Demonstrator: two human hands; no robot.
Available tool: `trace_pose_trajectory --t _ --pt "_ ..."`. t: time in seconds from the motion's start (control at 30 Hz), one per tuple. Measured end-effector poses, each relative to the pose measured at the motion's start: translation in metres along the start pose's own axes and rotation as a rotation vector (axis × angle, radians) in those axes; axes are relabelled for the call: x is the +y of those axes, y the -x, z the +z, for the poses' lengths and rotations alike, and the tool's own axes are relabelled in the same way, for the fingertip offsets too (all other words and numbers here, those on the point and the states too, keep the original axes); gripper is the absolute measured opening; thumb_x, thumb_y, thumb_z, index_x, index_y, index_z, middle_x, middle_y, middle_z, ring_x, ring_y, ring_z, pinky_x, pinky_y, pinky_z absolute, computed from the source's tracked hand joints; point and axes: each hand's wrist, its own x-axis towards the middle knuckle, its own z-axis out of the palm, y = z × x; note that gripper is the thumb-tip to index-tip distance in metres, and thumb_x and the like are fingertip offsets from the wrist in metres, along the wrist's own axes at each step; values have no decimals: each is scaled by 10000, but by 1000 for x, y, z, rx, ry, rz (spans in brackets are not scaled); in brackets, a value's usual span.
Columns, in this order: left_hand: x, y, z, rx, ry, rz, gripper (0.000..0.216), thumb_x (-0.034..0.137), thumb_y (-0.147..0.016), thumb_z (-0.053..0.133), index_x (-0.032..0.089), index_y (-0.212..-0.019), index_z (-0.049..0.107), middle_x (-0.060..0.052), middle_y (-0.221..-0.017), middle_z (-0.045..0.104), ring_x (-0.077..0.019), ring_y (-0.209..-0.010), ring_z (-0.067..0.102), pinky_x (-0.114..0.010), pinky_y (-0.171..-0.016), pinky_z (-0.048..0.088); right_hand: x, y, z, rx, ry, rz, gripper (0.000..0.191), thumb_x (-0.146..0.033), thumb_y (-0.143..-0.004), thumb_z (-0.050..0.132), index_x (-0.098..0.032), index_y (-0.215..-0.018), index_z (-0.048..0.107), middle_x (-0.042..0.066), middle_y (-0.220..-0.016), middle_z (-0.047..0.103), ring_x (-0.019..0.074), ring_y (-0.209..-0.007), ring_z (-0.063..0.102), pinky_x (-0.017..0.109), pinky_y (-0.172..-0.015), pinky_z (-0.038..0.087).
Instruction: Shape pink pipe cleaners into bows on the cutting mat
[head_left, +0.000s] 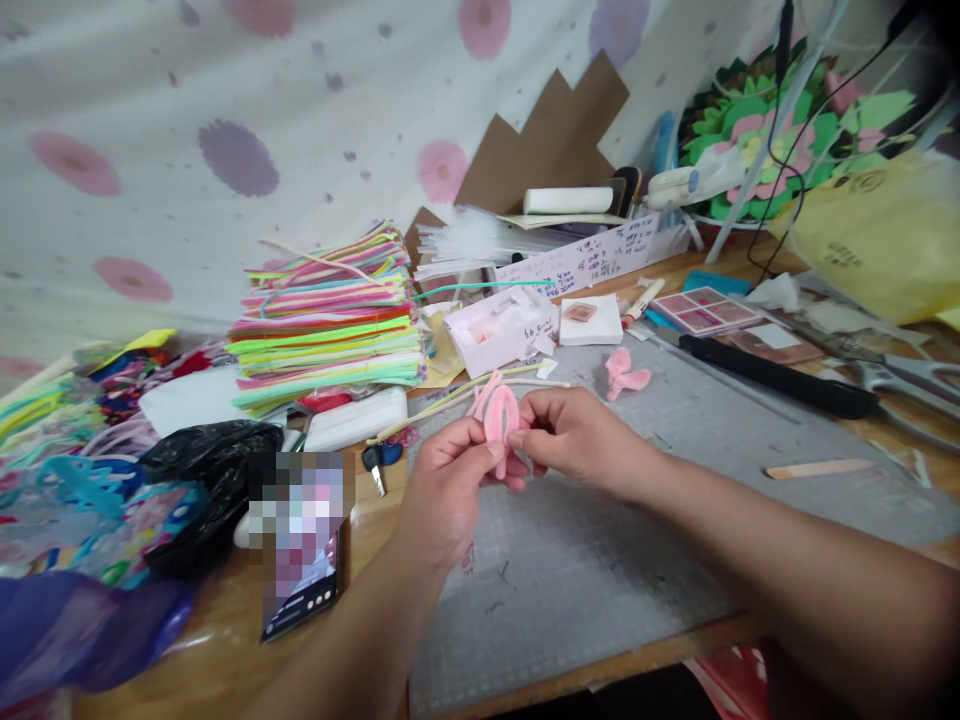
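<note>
Between my two hands, above the grey cutting mat [585, 570], is a looped pink pipe cleaner piece [501, 415] with narrow gaps between its loops. My left hand [457, 475] pinches its lower left side between thumb and fingers. From the right, my right hand [566, 435] closes thumb and fingertips on its right edge. Short pink ends stick up at its upper left. A second pink fuzzy piece [626, 375], bent into lobes, lies on the mat beyond my right hand. Pale yellow pipe cleaners [450, 400] lie just behind my left hand.
Bundled colourful pipe cleaners [330, 320] are stacked at the back left. A phone [304, 560], a key [377, 470] and a black plastic bag [210, 480] lie left of the mat. At right are scissors [900, 375], a black-sleeved tool [780, 375] and a wooden stick [817, 468].
</note>
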Motion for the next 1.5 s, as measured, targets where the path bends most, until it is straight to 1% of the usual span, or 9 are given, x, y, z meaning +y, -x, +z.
trace_pose_trajectory --t 0.2,0.4,0.53,0.67,0.8,0.93,1.2,1.4,1.5 --pt "0 -2 -6 -20 -97 -5 98 198 -771 585 130 -702 599 -1 -581 615 -97 -526 567 -198 -490 446 5 -3 -4 8 -60 12 195 -320 -730 623 -136 -682 579 0 -603 577 97 -543 537 237 -507 470" --pt "-4 -2 -8 -41 -213 40 128 245 -787 597 135 -721 595 -4 -601 632 -99 -531 569 -212 -507 450 6 -3 -2 99 -24 7 125 -246 -708 605 -141 -657 561 -9 -588 558 96 -520 522 231 -470 449" --pt "-8 -1 -9 -19 -281 96 116 207 -800 566 147 -706 595 0 -616 640 -101 -539 572 -218 -514 458 2 -2 1 55 -24 -21 90 -161 -712 540 -142 -624 539 -15 -551 553 91 -513 520 216 -474 409" --pt "-8 0 -9 -21 -236 95 125 169 -793 543 148 -680 591 3 -588 629 -102 -520 562 -215 -493 447 -1 -1 3 -39 -68 -22 107 -135 -742 504 -140 -640 537 -7 -543 573 102 -535 554 220 -498 400" --pt "-4 -1 -10 -54 -181 37 150 165 -777 549 148 -629 569 7 -552 612 -98 -496 547 -203 -464 426 0 0 0 -17 -80 -1 87 -200 -745 570 -135 -688 559 -2 -596 580 106 -558 553 227 -505 430" --pt "-4 -1 -9 -61 -182 26 174 182 -773 555 150 -602 565 8 -535 610 -104 -484 550 -208 -453 428 1 0 0 20 -77 -51 113 -228 -755 596 -140 -687 576 -11 -596 595 91 -542 551 213 -504 434" --pt "-10 1 -7 56 -210 83 171 190 -759 546 160 -593 568 13 -524 610 -105 -451 542 -220 -452 416 0 0 3 36 -40 -102 120 -118 -742 531 -153 -644 590 -26 -562 601 80 -523 546 198 -509 440" --pt "-4 1 -8 -17 -191 19 200 185 -767 542 161 -568 533 17 -518 597 -111 -487 558 -212 -457 415 2 0 0 29 -75 -95 93 -214 -765 581 -148 -699 587 -10 -608 610 90 -554 553 207 -516 452" --pt "-6 1 -8 -40 -183 15 209 188 -772 533 163 -564 536 13 -526 599 -119 -500 566 -217 -454 422 0 1 2 31 -68 -98 111 -194 -767 574 -154 -663 574 -17 -585 619 85 -527 561 211 -525 457"
